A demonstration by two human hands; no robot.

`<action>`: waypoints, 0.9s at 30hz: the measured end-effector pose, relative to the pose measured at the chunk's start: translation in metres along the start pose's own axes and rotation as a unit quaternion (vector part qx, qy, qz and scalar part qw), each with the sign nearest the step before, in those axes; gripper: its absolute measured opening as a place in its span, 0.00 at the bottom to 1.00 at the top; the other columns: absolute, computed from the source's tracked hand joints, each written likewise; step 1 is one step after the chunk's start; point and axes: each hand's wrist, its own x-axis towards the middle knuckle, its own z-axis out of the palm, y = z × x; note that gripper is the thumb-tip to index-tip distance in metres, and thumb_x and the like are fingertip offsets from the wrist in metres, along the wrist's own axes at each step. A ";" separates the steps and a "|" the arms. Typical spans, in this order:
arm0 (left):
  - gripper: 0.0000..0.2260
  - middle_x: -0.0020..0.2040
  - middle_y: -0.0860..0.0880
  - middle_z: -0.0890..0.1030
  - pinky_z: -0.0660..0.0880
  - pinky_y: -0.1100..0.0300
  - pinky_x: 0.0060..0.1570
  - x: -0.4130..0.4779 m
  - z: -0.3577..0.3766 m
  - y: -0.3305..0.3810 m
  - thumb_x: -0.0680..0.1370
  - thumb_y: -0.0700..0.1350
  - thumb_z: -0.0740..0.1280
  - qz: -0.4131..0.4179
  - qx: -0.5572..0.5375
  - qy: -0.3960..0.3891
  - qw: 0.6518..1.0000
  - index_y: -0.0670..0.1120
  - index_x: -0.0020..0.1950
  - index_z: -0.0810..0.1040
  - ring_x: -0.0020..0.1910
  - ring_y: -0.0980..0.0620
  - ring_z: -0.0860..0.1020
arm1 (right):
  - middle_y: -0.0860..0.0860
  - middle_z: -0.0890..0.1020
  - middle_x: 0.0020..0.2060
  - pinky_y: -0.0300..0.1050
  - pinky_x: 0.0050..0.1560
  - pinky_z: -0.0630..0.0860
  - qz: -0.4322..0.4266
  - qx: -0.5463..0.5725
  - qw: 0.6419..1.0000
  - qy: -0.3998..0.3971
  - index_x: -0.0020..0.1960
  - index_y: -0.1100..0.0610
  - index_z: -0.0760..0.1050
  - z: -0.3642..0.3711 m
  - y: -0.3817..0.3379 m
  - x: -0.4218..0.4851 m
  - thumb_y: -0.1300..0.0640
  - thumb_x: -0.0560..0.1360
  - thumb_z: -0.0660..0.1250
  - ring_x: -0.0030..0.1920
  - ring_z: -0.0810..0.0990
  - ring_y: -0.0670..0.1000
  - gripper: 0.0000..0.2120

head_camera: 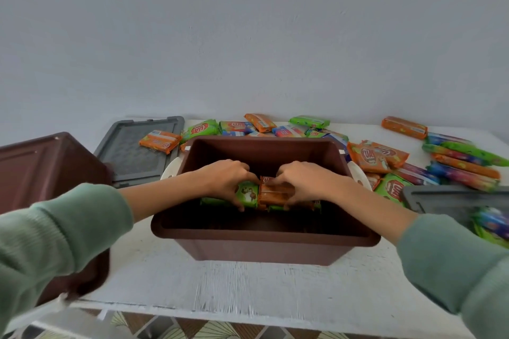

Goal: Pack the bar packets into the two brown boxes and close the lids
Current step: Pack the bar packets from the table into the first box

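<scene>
Head view shows both hands down inside the open brown box [261, 234], which stands in the middle of the tabletop [248, 283]. The left hand [228, 181] has its fingers curled round a green packet [248, 195]. The right hand [303, 181] grips an orange packet [275, 194] just beside it, and the two packets touch each other near the middle of the box. More green packets seem to lie under them, but the near wall hides most of the bottom, so I cannot tell how full this layer is.

The step in hand, as I judge it, is to set these two packets into a row. To do it well, it is better to lay them flat and side by side, pushed against the ones already there, so that no room is lost. The wrappers look thin and slippery, so they should be pressed down gently and not squeezed, otherwise the bars inside may break. The hands should let go only when the packets sit level.

Many loose packets [377, 157] lie on the tabletop behind and to the right of the box, so much of the task is left. A second brown box [46, 170] is at the left edge. The far grey lid [132, 157] lies behind it and the right grey lid [446, 198] lies among the packets; neither is on a box yet.
</scene>
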 end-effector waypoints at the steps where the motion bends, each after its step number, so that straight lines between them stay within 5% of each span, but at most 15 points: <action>1: 0.33 0.59 0.47 0.74 0.70 0.61 0.46 0.001 0.000 0.000 0.69 0.60 0.70 -0.004 -0.004 0.002 1.000 0.50 0.70 0.66 0.54 0.50 0.75 | 0.53 0.73 0.59 0.47 0.49 0.72 0.002 -0.006 1.000 -0.003 0.73 0.46 0.61 0.001 -0.001 0.001 0.44 0.71 0.68 0.58 0.74 0.54 0.33; 6: 0.33 0.59 0.47 0.75 0.67 0.62 0.45 0.003 0.001 -0.002 0.69 0.59 0.71 -0.010 -0.031 -0.002 0.999 0.49 0.70 0.67 0.54 0.50 0.74 | 0.57 0.68 0.62 0.48 0.52 0.73 0.017 -0.032 0.999 -0.003 0.71 0.52 0.65 0.004 -0.011 0.006 0.48 0.73 0.67 0.56 0.75 0.57 0.28; 11: 0.33 0.59 0.48 0.75 0.67 0.62 0.46 0.002 0.001 0.000 0.68 0.59 0.72 -0.020 -0.052 0.015 0.998 0.51 0.70 0.67 0.55 0.50 0.75 | 0.57 0.67 0.62 0.48 0.53 0.73 0.029 -0.011 0.999 -0.024 0.73 0.47 0.61 -0.001 -0.010 0.001 0.53 0.70 0.71 0.59 0.73 0.58 0.34; 19: 0.30 0.61 0.48 0.73 0.72 0.58 0.53 0.006 -0.001 0.008 0.70 0.57 0.71 -0.013 -0.039 0.039 0.998 0.48 0.69 0.69 0.58 0.50 0.73 | 0.56 0.72 0.57 0.49 0.52 0.73 0.054 0.004 0.998 0.040 0.65 0.53 0.71 0.002 -0.012 0.001 0.52 0.72 0.68 0.58 0.74 0.58 0.22; 27: 0.30 0.58 0.49 0.74 0.71 0.59 0.51 0.008 -0.005 0.001 0.69 0.62 0.69 0.015 -0.040 0.023 0.999 0.47 0.66 0.72 0.55 0.51 0.74 | 0.58 0.68 0.62 0.51 0.56 0.72 0.040 0.019 0.999 0.017 0.70 0.51 0.66 0.003 -0.005 -0.003 0.56 0.74 0.66 0.61 0.71 0.59 0.24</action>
